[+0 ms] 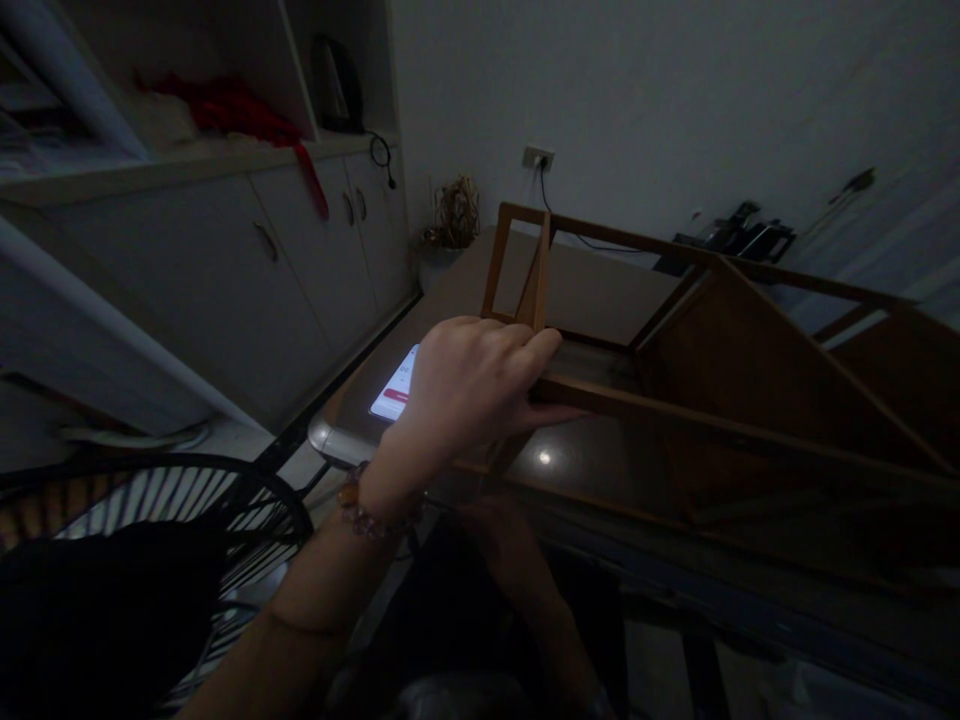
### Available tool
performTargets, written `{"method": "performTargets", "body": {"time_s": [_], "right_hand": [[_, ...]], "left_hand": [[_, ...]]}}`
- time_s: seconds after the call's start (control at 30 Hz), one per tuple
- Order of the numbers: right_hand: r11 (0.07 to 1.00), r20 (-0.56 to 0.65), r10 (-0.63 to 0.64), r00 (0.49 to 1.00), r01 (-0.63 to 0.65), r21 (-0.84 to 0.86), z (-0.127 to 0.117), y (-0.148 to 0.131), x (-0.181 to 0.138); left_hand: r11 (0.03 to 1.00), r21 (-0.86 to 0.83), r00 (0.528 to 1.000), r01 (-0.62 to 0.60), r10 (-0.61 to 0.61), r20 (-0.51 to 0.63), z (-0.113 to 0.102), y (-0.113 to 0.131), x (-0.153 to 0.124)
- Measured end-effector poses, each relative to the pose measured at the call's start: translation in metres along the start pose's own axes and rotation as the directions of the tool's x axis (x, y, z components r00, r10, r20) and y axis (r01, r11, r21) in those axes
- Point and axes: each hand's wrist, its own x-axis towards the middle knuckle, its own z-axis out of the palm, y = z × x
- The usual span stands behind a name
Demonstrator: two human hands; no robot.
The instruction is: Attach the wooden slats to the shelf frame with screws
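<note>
A brown wooden frame [675, 412] with slanted inner panels, like a shelf rack, lies on the table. My left hand [480, 375], wearing a beaded bracelet, is closed over the frame's near left end, with the thumb along the front rail. Below it, in shadow near the table's front edge, my right hand [504, 535] has its fingers curled together. A thin dark object [439, 504] shows beside those fingertips, too dim to name. A lit phone [391, 398] lies on the table, partly covered by my left hand.
The table [454, 290] has a rounded metal-edged corner. A black slatted chair [262, 490] stands at the left. White cabinets [300, 250] hold a red cloth and a kettle [335, 85]. A dried plant [455, 215] and wall socket [538, 158] are behind.
</note>
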Motion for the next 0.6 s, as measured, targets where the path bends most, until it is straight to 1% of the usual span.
{"method": "performTargets", "body": {"time_s": [0.2,0.37,0.43,0.6], "right_hand": [[0.996,0.013,-0.032,0.999,0.033,-0.077,0.002,0.004,0.005],[0.956,0.011,-0.104,0.995,0.103,-0.274,0.003,0.002,0.013],[0.940,-0.013,-0.119,0.993,0.109,-0.324,0.004,0.001,0.015],[0.955,-0.105,-0.122,0.987,0.088,-0.283,0.009,0.000,0.013]], "left_hand": [[1.000,-0.003,1.000,0.001,-0.001,0.005,0.000,0.000,0.000],[1.000,-0.001,1.000,0.001,-0.001,0.004,0.000,-0.001,0.000],[1.000,0.005,1.000,-0.006,0.006,-0.004,0.000,-0.001,0.000],[1.000,0.001,1.000,0.000,0.000,0.003,0.000,0.000,0.000]]}}
